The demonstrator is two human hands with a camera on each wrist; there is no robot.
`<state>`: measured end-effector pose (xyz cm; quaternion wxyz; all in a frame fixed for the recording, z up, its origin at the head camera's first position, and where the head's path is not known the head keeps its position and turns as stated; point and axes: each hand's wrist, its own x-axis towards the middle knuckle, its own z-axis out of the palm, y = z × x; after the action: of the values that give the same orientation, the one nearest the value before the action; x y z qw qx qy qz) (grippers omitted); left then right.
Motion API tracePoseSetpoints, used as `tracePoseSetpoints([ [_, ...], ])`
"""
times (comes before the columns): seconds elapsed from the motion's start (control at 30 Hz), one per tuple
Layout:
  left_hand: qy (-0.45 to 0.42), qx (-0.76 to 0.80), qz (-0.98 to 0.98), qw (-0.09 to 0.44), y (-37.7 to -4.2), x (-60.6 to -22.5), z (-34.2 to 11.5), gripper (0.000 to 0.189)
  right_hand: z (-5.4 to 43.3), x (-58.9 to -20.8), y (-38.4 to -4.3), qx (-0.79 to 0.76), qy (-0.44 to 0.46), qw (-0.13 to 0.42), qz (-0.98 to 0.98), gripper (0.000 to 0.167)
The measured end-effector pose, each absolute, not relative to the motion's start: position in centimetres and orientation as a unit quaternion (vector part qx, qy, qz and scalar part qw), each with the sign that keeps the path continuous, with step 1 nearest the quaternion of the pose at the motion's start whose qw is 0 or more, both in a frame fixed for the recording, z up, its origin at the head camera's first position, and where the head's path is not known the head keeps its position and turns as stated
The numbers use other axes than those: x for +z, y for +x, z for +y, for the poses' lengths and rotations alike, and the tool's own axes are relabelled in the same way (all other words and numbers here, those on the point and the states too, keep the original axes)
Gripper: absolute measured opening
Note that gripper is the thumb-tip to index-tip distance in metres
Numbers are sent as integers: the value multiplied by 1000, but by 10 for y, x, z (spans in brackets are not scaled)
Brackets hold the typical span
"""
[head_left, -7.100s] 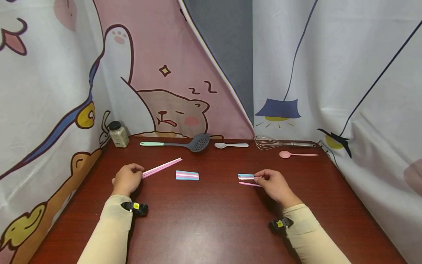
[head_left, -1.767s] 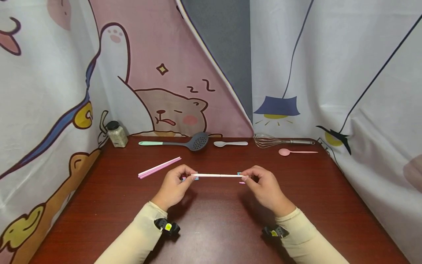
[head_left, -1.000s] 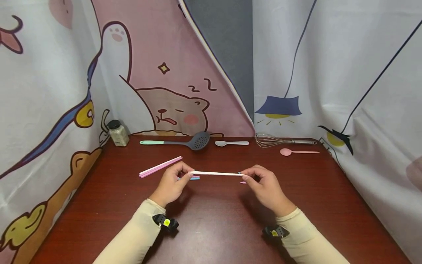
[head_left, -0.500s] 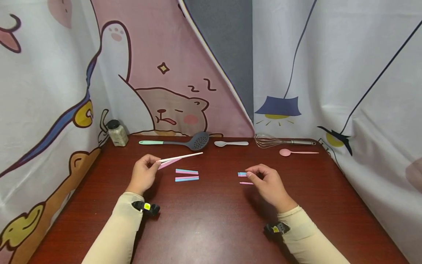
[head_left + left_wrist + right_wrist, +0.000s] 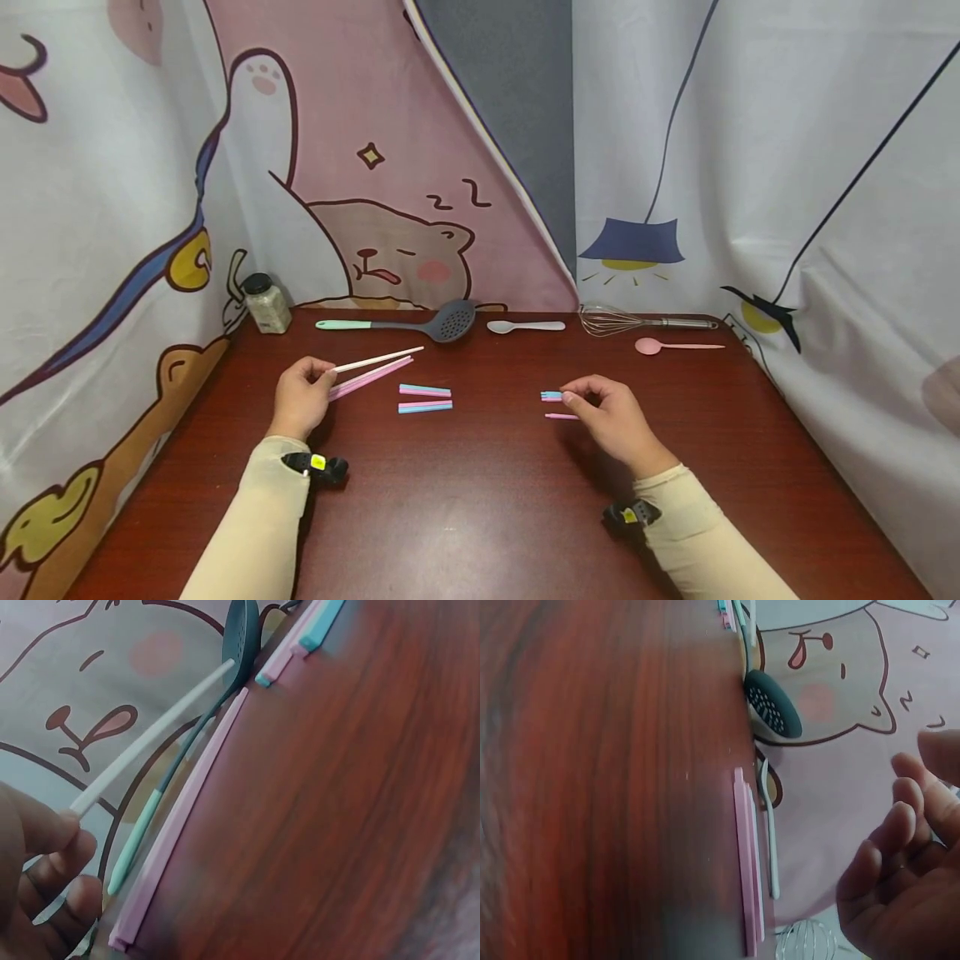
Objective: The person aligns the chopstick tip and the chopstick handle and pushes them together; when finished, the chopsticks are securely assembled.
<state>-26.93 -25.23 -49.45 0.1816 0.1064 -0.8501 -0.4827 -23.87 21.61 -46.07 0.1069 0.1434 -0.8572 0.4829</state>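
In the head view my left hand [image 5: 302,398] pinches a long white chopstick [image 5: 378,359] by one end, just above the pink chopsticks [image 5: 371,379] on the table. The left wrist view shows the white chopstick [image 5: 150,739] slanting up, apart from the pink chopsticks [image 5: 180,825] below. Short blue and pink chopstick pieces [image 5: 425,407] lie in two small groups mid-table. My right hand [image 5: 618,421] hovers over more pieces [image 5: 551,397] and a separate pink piece [image 5: 561,416], partly covering them. Its fingers [image 5: 896,825] are loosely bent with nothing visible between them.
Along the back edge lie a slotted skimmer [image 5: 452,322] with a mint handle, a pale spoon [image 5: 527,327], a whisk [image 5: 648,323] and a pink spoon [image 5: 649,346]. A black-lidded jar [image 5: 267,305] stands at back left. Printed curtains [image 5: 480,150] hang behind the table.
Both hands held the white chopstick stretched between them; the right then let go. The left hand has carried it leftward, over the pink chopsticks. White pieces have gone from the middle group.
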Motion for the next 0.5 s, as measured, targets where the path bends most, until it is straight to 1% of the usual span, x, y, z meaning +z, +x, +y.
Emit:
tracePoseSetpoints([
  [0.17, 133, -461, -858, 182, -267, -496, -258, 12, 224, -465, -245, 461, 123, 64, -877, 10],
  [0.27, 154, -439, -868, 175, -266, -496, -260, 14, 228, -468, -249, 442, 113, 47, -889, 10],
  [0.37, 172, -415, -879, 158, -264, -494, -261, 16, 233, -469, -251, 428, 108, 35, -896, 12],
  [0.5, 187, -386, -895, 120, -263, -492, -263, 19, 239, -472, -255, 421, 101, 24, -901, 14],
])
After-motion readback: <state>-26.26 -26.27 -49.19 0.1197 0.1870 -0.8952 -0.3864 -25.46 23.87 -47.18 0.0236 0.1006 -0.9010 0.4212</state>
